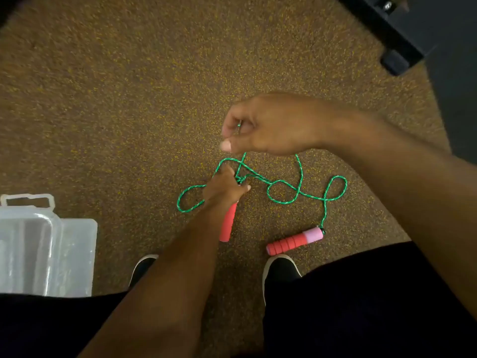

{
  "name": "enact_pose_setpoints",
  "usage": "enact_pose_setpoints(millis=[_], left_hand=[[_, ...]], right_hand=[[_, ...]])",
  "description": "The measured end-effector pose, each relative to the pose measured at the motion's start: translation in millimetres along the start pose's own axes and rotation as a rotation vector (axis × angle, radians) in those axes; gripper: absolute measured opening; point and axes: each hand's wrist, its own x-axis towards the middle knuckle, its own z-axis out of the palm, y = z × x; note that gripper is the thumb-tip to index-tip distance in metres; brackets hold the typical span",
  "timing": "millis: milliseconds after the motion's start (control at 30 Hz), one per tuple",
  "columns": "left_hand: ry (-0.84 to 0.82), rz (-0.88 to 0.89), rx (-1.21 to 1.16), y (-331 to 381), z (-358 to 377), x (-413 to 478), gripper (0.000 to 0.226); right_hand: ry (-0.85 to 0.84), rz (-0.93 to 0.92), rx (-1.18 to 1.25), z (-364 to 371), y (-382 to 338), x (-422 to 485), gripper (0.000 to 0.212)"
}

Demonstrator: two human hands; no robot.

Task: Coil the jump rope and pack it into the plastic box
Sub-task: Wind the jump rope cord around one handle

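Note:
A green jump rope [284, 188] lies in loose loops on the brown speckled carpet. My left hand [224, 187] grips one red foam handle [228, 224] near its rope end, the handle pointing back toward me. Raised above it, my right hand [268, 125] pinches a strand of the rope between thumb and fingers. The other handle [294, 241], red with a pink end, rests on the carpet to the right, apart from both hands. The clear plastic box [77, 254] stands open at the lower left.
My two dark shoes [280, 268] and dark trousers fill the bottom edge. A black piece of equipment with a foot [395, 60] stands at the top right corner. Carpet stretches ahead and to the left.

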Motion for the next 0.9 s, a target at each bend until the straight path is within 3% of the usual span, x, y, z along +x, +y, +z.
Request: enact_pose_setpoints(millis=[133, 200, 367, 467, 600, 700, 900], left_hand=[[-0.015, 0.038, 0.036, 4.3, -1.2, -1.9, 0.053], [-0.116, 0.093, -0.086, 12.7, -18.6, -5.5, 0.044], [-0.344, 0.457, -0.366, 82.8, -137.0, -55.0, 0.013], [-0.335, 0.679, -0.313, 122.2, -217.7, -105.8, 0.014], [-0.292, 0.850, -0.194, 140.6, -293.6, -169.6, 0.016], [-0.201, 0.932, -0.167, 140.9, -326.9, -213.1, 0.015], [-0.148, 1.037, -0.459, 133.2, -357.4, -273.9, 0.031]], right_hand=[[-0.038, 0.034, -0.016, -2.0, 1.1, -0.1, 0.033], [-0.052, 0.043, 0.017, -5.3, 3.8, -1.8, 0.029], [0.060, 0.103, 0.154, -20.6, 10.3, -14.8, 0.033], [0.228, 0.051, 0.598, -37.0, -0.2, -34.7, 0.034], [0.389, -0.064, 0.860, -51.4, -26.2, -70.3, 0.044], [0.502, -0.093, 0.889, -64.6, -63.0, -96.0, 0.056], [0.657, -0.217, 0.896, -95.0, -124.0, -139.1, 0.045]])
